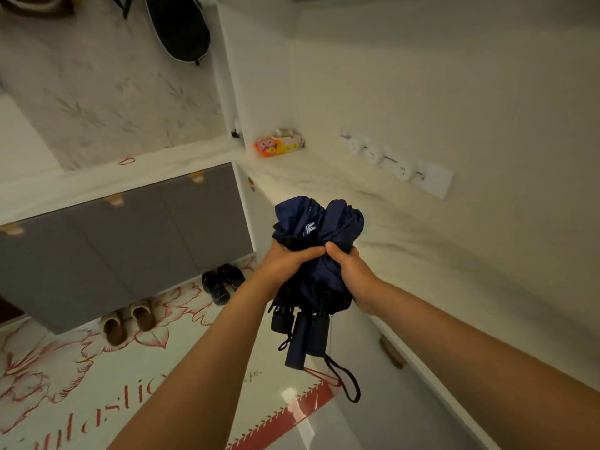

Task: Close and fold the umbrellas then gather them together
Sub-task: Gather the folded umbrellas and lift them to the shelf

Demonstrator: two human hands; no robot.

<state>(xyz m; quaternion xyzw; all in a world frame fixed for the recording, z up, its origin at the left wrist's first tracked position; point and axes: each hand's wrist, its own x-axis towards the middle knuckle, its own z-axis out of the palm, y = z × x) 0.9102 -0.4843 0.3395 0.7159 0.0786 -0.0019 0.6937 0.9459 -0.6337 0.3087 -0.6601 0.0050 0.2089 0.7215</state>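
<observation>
Inspector: Two bare forearms [194,368] are recorded nearest the lens, converging on one bundle. How are the fingers set?

Assessor: Left hand [285,264] and right hand [349,271] are both clamped round the umbrellas [321,277], with the thumb tips nearly touching at the front. Navy canopy cloth [324,219] is bunched loosely just above the fingers. The handles [316,334] hang below them, and a wrist strap [345,381] dangles lower.

Inspector: Is the count established?

Assessor: More than one handle is seen below the fingers, but the exact number cannot be told. The bundle is held in the air. The white counter [422,254] lies just to the right of the fingers and is not touched.

Inspector: Progress?

Assessor: Closing and gathering are judged done for what is held. Folding is judged incomplete: the cloth is not wrapped tight and no tie is seen fastened. No open umbrella is observed elsewhere in view.
</observation>
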